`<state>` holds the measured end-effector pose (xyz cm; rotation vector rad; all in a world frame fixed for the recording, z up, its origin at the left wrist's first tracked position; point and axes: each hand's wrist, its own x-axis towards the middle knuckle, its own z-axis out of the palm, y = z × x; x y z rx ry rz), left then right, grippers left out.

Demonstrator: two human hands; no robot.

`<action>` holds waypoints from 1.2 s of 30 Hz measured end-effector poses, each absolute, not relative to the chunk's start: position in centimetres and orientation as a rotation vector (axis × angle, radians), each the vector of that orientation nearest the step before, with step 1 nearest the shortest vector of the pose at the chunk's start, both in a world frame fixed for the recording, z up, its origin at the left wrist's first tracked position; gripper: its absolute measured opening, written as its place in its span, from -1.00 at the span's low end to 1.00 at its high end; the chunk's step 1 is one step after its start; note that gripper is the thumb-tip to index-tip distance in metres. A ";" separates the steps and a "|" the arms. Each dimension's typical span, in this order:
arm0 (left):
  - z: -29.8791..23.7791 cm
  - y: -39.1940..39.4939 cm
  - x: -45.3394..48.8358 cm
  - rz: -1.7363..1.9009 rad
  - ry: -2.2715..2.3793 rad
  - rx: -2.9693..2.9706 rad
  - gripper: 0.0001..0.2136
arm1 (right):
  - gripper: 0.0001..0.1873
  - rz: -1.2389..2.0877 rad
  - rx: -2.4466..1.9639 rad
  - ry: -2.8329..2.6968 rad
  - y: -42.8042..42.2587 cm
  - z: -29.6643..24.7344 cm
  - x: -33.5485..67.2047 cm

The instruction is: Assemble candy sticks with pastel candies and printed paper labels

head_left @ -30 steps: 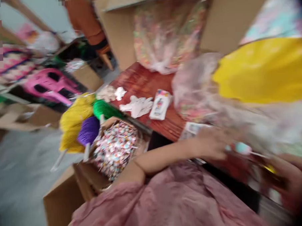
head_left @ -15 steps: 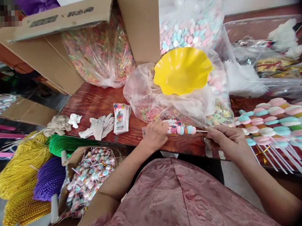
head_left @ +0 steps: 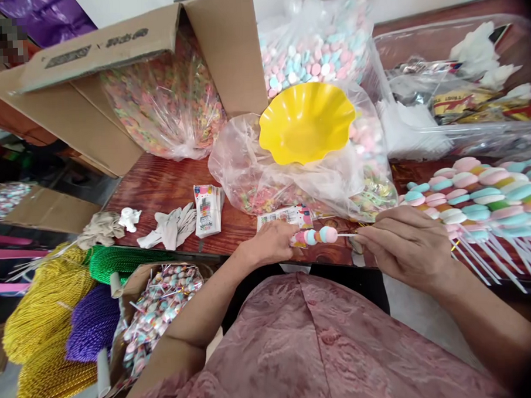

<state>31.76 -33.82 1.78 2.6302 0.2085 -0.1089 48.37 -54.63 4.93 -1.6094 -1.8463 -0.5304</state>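
Observation:
My right hand point(head_left: 403, 246) pinches the white stick of a marshmallow candy skewer point(head_left: 320, 236), which points left across the table edge. Pink, blue and orange pieces are threaded along it. Closed around the skewer's far left end, my left hand point(head_left: 270, 244) grips what looks like a small printed wrapper point(head_left: 297, 239); its fingertips are partly hidden. Another printed wrapper point(head_left: 288, 214) lies flat on the table just behind that hand. To the left stands a stack of printed wrappers point(head_left: 208, 210). Finished-looking skewers point(head_left: 472, 199) are piled at the right, sticks toward me.
A yellow wavy bowl point(head_left: 307, 124) rests on clear bags of candy point(head_left: 246, 159). Behind are an open cardboard box point(head_left: 228, 48) and a clear plastic bin point(head_left: 473, 128). Gloves point(head_left: 172, 226) lie left. Below sits a box of wrapped candy point(head_left: 160, 309) beside rope bundles point(head_left: 92, 318).
The skewer's left end has moved down and away from the flat wrapper, toward my left fingers. My right hand has shifted slightly left and turned more back-upward. The view has moved slightly.

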 end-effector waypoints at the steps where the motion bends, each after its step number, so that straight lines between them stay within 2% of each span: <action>1: 1.9 -33.8 31.9 -0.159 0.136 2.575 -0.78 | -0.84 -0.580 -1.606 -1.861 -54.7 5.1 48.6; 4: 2.3 -33.8 32.5 -0.245 0.031 2.397 -0.78 | -0.84 -0.575 -1.609 -1.877 -54.8 5.0 48.8; 7: 2.4 -34.0 33.0 -0.274 0.034 2.283 -0.84 | -0.84 -0.358 -1.615 -1.940 -54.5 4.5 48.6; 10: 2.2 -34.3 33.5 -0.272 0.048 2.255 -0.85 | -0.75 -0.111 -1.667 -1.939 -54.0 4.2 48.3; 16: 1.6 -34.8 34.5 -0.151 0.179 2.243 -0.75 | -0.72 -0.105 -1.777 -1.842 -52.0 3.8 47.4; 20: 1.3 -34.8 34.6 0.028 0.230 2.326 -0.87 | -0.73 0.059 -1.784 -1.618 -51.2 3.5 46.2; 22: 1.3 -34.6 34.4 0.120 0.267 2.401 -0.93 | -0.71 0.049 -1.758 -1.515 -51.3 3.9 45.6; 26: 1.2 -34.0 33.5 0.193 0.341 2.552 -0.89 | -0.69 -0.067 -1.771 -1.493 -52.1 4.8 45.0; 31: 1.0 -34.7 33.5 0.269 0.373 2.756 -0.91 | -0.65 -0.039 -1.893 -1.512 -51.9 4.2 45.0; 36: 0.6 -35.9 34.1 0.297 0.350 2.770 -0.88 | -0.71 -0.180 -1.821 -1.495 -50.0 2.6 44.1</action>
